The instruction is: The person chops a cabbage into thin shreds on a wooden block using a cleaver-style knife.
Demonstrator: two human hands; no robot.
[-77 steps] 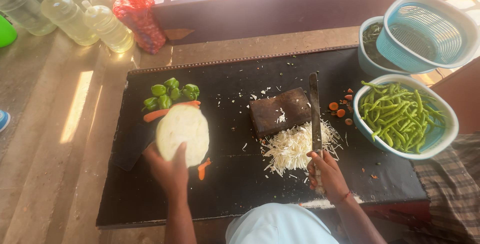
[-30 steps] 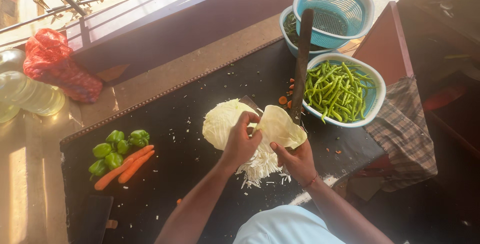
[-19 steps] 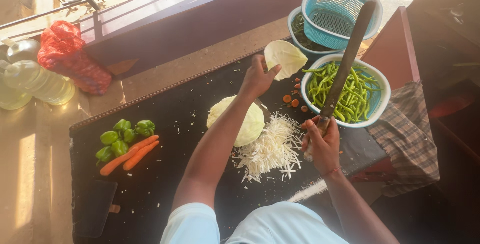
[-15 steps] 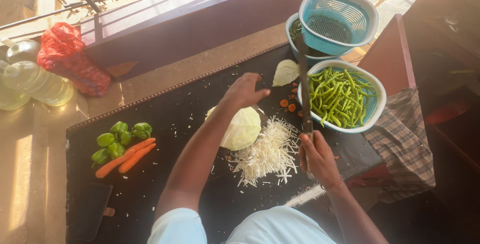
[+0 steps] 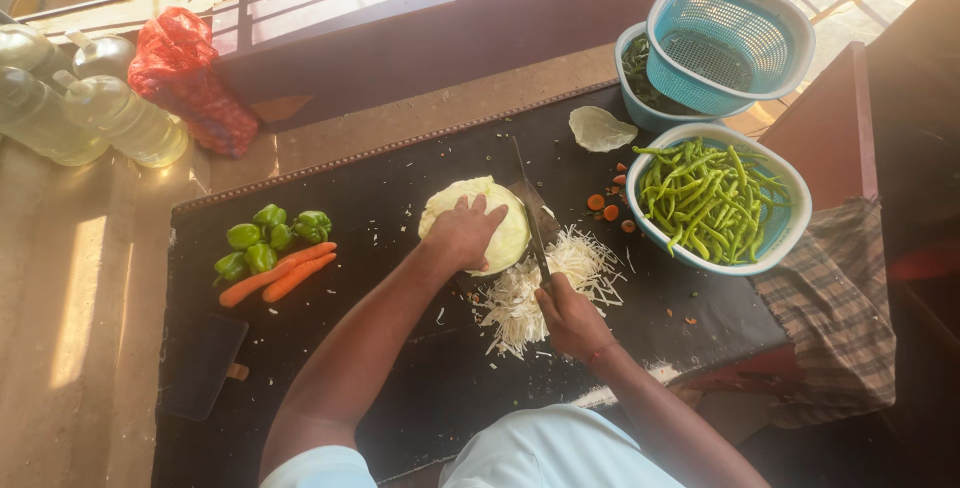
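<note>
Two carrots, five green peppers, three baskets, three bottles, one cabbage.

An outdoor cooking spot: black worktop by railings, baskets of green beans, oil bottles.
</note>
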